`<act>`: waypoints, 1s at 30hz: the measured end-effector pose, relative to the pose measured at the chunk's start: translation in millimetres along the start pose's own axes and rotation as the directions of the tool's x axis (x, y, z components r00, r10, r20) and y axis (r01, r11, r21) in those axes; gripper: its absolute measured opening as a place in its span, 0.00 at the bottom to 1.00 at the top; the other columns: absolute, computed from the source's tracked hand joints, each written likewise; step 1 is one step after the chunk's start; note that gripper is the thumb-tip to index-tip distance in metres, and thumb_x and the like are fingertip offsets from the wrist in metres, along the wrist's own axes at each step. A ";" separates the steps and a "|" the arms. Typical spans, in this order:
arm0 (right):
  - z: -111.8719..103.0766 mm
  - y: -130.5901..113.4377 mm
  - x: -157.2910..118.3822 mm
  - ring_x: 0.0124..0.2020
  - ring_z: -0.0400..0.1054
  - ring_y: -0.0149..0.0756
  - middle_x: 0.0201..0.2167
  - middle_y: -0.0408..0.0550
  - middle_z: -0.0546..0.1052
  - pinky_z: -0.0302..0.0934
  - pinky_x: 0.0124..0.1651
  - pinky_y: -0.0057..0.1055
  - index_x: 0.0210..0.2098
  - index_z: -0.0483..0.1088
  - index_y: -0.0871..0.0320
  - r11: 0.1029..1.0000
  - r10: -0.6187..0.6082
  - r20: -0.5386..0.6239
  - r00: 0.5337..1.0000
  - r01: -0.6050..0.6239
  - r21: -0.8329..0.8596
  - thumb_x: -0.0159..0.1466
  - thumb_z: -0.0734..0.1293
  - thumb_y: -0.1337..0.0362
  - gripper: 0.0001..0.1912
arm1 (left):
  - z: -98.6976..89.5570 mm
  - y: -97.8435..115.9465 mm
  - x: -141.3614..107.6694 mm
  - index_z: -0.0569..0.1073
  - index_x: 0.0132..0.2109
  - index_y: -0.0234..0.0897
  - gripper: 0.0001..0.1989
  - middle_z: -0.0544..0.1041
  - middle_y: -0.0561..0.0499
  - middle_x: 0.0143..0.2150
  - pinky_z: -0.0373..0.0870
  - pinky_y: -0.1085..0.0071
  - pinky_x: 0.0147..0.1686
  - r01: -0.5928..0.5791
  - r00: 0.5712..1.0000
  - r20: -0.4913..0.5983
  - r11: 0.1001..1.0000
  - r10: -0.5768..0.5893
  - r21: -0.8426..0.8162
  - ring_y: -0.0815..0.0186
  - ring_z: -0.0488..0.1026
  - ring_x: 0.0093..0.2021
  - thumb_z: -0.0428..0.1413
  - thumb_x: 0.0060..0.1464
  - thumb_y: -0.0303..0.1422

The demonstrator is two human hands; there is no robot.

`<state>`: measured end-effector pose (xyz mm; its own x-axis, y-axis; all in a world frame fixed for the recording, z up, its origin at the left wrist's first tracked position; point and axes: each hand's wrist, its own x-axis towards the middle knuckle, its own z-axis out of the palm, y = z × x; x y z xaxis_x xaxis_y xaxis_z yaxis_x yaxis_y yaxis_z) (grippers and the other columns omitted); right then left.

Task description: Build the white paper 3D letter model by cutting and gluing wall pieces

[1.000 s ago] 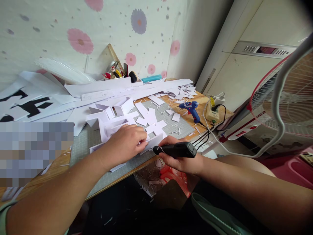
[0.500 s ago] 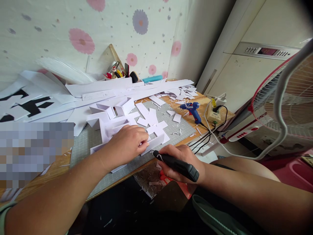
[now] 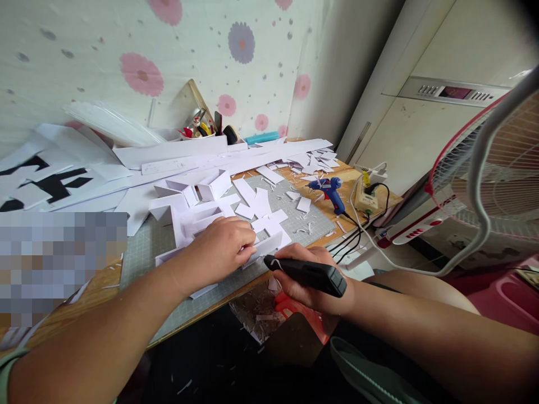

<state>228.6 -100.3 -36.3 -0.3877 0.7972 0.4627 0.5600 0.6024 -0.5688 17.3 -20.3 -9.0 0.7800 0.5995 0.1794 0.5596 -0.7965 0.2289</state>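
My left hand (image 3: 225, 241) is closed over the near side of a white foam board model (image 3: 181, 221), thumb and fingers pinching the edge of its upright wall strip (image 3: 269, 244). The fingertips partly hide the board they grip. My right hand (image 3: 309, 280) is wrapped round a black utility knife (image 3: 307, 272), its tip pointing left toward the front of that strip. The blade itself is too small to make out. Under the model lies a grey cutting mat (image 3: 162, 314), with cut board pieces (image 3: 245, 191) behind my left hand.
A blue glue gun (image 3: 330, 192) lies at the table's right, beside a power strip (image 3: 366, 196) with cables. Long white boards (image 3: 168, 146), a tool holder (image 3: 200, 132) and scraps (image 3: 314, 160) line the back. A fan (image 3: 471, 163) stands at right.
The knife has tilted slightly and its rear end has shifted up and right with my right hand. My left hand stays almost still on the model.
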 end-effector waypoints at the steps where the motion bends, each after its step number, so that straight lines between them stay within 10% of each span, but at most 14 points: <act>1: 0.1 0.8 0.5 0.19 0.66 0.27 0.22 0.42 0.75 0.58 0.25 0.22 0.39 0.69 0.58 1.000 -0.012 -0.015 1.000 0.012 -0.002 0.63 0.66 0.62 0.07 | -0.1 0.1 0.0 0.61 0.22 0.36 0.16 0.65 0.55 0.22 0.55 0.70 0.31 -0.004 1.000 -0.002 1.000 0.004 0.002 0.68 0.62 0.28 0.55 0.56 0.26; 8: -11.8 -11.7 4.3 0.22 0.69 0.30 0.26 0.43 0.78 0.61 0.27 0.25 0.41 0.68 0.55 0.993 -0.060 -0.044 0.997 0.055 -0.101 0.64 0.66 0.60 0.08 | -1.3 1.1 -0.2 0.65 0.22 0.36 0.14 0.68 0.54 0.23 0.56 0.70 0.31 -0.032 0.999 -0.005 0.999 0.033 0.012 0.66 0.64 0.29 0.54 0.56 0.27; 15: -43.7 4.0 29.5 0.32 0.74 0.35 0.36 0.47 0.79 0.65 0.36 0.29 0.47 0.68 0.53 0.982 -0.112 -0.393 0.913 0.040 -0.186 0.65 0.66 0.62 0.10 | -0.8 0.7 -1.6 0.72 0.26 0.37 0.09 0.73 0.51 0.27 0.60 0.66 0.35 0.107 0.994 0.025 0.994 -0.108 0.032 0.63 0.68 0.31 0.55 0.54 0.30; 19: -43.5 66.4 50.0 0.43 0.71 0.41 0.44 0.55 0.75 0.65 0.46 0.36 0.56 0.69 0.58 0.938 -0.109 0.005 0.994 0.104 -0.330 0.68 0.61 0.66 0.17 | -2.2 1.9 -1.1 0.73 0.25 0.38 0.09 0.72 0.52 0.27 0.61 0.66 0.36 0.162 0.987 -0.017 0.986 -0.163 -0.026 0.63 0.69 0.32 0.54 0.52 0.27; 23: -28.5 111.3 63.0 0.46 0.68 0.43 0.44 0.54 0.75 0.63 0.51 0.40 0.55 0.72 0.56 0.900 -0.035 0.258 0.966 0.143 -0.412 0.66 0.58 0.73 0.21 | -6.2 0.2 -1.8 0.72 0.25 0.37 0.09 0.71 0.53 0.27 0.61 0.70 0.33 0.199 0.976 -0.062 0.968 -0.210 -0.154 0.66 0.68 0.31 0.52 0.52 0.28; 27: -27.0 108.7 73.3 0.50 0.68 0.43 0.47 0.57 0.75 0.61 0.55 0.43 0.50 0.74 0.59 0.966 0.009 0.147 0.989 0.029 -0.258 0.63 0.59 0.76 0.20 | -11.7 -3.1 -3.5 0.72 0.27 0.38 0.10 0.71 0.54 0.28 0.62 0.72 0.31 0.221 0.963 -0.075 0.920 -0.257 -0.324 0.68 0.68 0.30 0.52 0.55 0.33; 30: -38.2 80.0 78.9 0.43 0.71 0.39 0.43 0.55 0.76 0.68 0.46 0.38 0.46 0.73 0.62 0.974 0.161 -0.019 0.987 -0.156 0.167 0.65 0.62 0.65 0.12 | -15.4 -3.2 -3.4 0.72 0.28 0.38 0.11 0.71 0.55 0.29 0.63 0.73 0.32 0.213 0.963 -0.070 0.896 -0.260 -0.389 0.68 0.68 0.30 0.52 0.57 0.35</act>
<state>270.8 9.3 -19.3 -0.2782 0.8831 0.3778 0.4835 0.4686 -0.7393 8.5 -18.5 4.3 0.5862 0.7898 0.1806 0.5591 -0.5557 0.6153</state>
